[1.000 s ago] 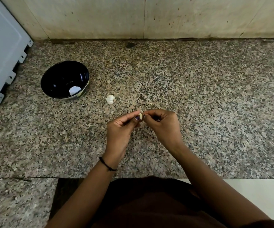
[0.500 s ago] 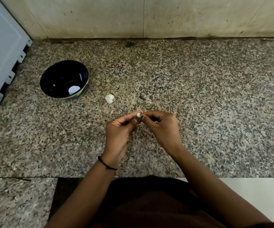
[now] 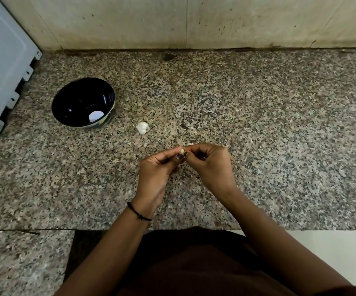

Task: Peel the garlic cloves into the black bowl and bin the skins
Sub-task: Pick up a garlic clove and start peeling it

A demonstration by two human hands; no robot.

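Two hands are meeting over the speckled granite counter, fingertips to fingertips. The left hand is pinching a small pale garlic clove between thumb and forefinger, and the right hand is closing its own thumb and forefinger on the same clove from the other side, with its remaining fingers curling into the palm. A dark-painted thumbnail is showing just below the clove. A thin black cord is circling the left wrist.

Just beyond the right fingertips, a small whitish scrap is peeking out; whether it is skin or clove cannot be told. Farther out from the left fingertips and a little to their left, a white garlic piece is lying on the counter, well apart from both hands. Beyond that again, farther left, the black bowl is standing upright; a white patch is showing low inside it, and what it is cannot be told. A pale grey panel is standing at the far left edge, beside the bowl, and a stained tiled wall is running along the back of the counter.
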